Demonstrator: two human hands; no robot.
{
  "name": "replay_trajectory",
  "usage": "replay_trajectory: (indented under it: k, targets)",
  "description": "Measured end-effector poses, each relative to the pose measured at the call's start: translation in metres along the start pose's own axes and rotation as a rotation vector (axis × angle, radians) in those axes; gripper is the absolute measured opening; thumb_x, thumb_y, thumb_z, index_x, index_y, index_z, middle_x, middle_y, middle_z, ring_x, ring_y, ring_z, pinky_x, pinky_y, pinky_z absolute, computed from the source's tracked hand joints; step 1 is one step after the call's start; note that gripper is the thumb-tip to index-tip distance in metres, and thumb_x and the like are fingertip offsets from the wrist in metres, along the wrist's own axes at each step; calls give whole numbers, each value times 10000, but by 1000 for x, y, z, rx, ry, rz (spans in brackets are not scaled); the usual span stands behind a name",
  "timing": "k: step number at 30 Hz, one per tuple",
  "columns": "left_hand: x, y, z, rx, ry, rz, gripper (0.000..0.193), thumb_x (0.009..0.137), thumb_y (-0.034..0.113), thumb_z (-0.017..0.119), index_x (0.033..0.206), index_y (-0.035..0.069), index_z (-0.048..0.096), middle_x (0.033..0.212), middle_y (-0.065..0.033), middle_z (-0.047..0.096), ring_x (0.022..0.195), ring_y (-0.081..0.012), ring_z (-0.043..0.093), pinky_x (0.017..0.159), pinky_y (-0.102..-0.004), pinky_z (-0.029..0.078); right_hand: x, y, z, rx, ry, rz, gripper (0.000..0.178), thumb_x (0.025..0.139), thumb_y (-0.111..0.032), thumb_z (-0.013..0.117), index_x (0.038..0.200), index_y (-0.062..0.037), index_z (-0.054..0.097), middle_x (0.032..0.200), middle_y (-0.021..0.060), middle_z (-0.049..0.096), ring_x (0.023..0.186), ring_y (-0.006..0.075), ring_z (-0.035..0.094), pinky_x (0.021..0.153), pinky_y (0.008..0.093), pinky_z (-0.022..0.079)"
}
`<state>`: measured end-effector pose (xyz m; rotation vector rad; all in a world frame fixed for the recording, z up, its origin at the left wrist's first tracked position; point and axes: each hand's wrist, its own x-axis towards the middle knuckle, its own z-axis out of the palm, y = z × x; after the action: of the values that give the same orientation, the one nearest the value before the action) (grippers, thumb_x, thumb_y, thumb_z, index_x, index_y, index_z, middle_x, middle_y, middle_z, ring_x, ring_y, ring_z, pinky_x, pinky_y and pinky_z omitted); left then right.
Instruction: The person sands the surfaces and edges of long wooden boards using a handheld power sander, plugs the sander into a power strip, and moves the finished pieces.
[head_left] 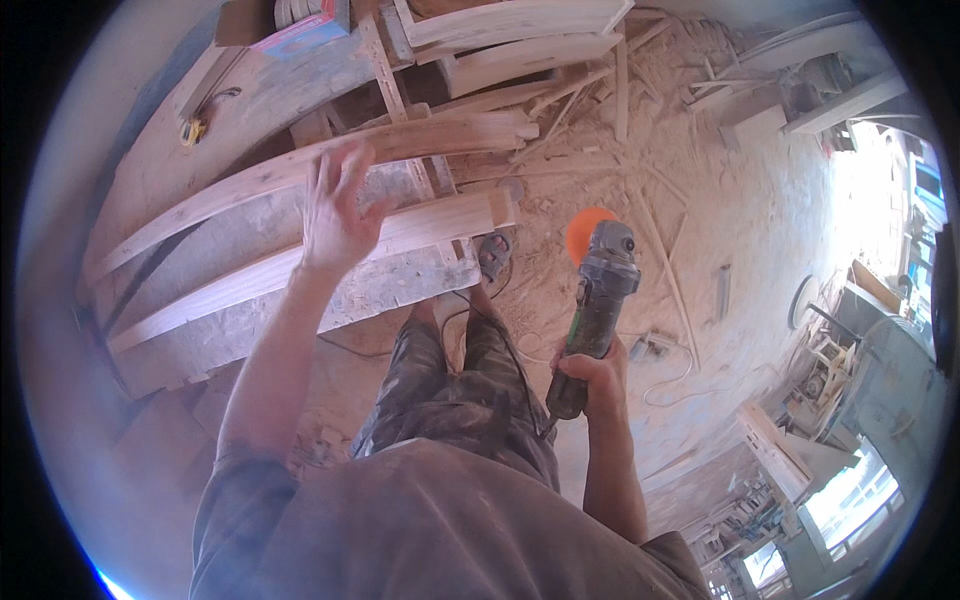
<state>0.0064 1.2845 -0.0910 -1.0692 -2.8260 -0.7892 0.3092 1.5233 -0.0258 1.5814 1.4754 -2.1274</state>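
Note:
My right hand (604, 378) is wrapped round the dark body of an angle grinder (600, 295). The grinder's head points away from me and carries an orange disc (580, 238). To the left, my left hand (340, 222) has its fingers apart and holds nothing. It hovers over or rests at two long wooden pieces on the workbench (420, 285); whether it touches them I cannot tell. One is a curved beam (215, 190) beyond the hand. The nearer one is a pale wooden beam (235, 285), partly hidden by my wrist.
More curved boards (520, 25) are stacked at the far side. A tape measure (192, 130) and a cardboard box (300, 35) lie at the far left. Wood strips and shavings (580, 150) litter the floor. A cord (455, 315) runs by my legs. Machinery (890, 390) stands at right.

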Motion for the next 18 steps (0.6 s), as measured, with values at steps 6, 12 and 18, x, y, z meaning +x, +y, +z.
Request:
replay_trajectory:
  k: [6, 12, 18]
  targets:
    - [57, -38, 8, 171, -319, -83, 732, 720, 180, 885, 1387, 67, 608, 1291, -148, 653, 1240, -357, 595, 1106, -431, 432, 2, 4, -6, -10, -21, 3, 338, 604, -104, 687, 915, 9, 618, 752, 111, 680, 658, 203, 661, 648, 327, 531]
    - [117, -83, 1, -214, -709, -340, 689, 778, 256, 884, 1377, 31, 629, 1290, -139, 685, 1242, -297, 625, 1101, -392, 448, 3, 6, -14, 13, 2, 36, 332, 609, -110, 678, 914, 6, 617, 745, 111, 670, 652, 208, 658, 647, 332, 534]
    - [81, -61, 9, 291, -512, -15, 939, 759, 294, 895, 1553, 116, 425, 1468, -170, 536, 1374, -373, 482, 1185, -506, 354, 7, 16, -23, 64, 41, 76, 377, 588, -113, 676, 937, 15, 610, 744, 118, 665, 650, 212, 659, 649, 340, 545]
